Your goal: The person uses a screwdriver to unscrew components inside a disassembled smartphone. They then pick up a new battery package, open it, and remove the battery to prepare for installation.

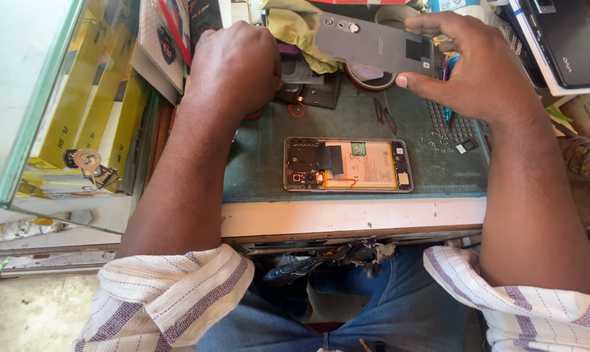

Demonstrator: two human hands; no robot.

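Striped sleeves and blue jeans sit closest, and beyond them the opened phone (347,164) lies flat on the green mat (262,169) of the table (347,218), its long axis running left to right, directly below and toward the body from the right hand (468,68). That right grip is closed on the grey back cover (375,44), thumb under its lower edge and fingers over the top, holding it raised and level, parallel to the phone. Farther left, the left hand (235,65) rests knuckles-up on dark parts, its grip hidden, about as near the phone.
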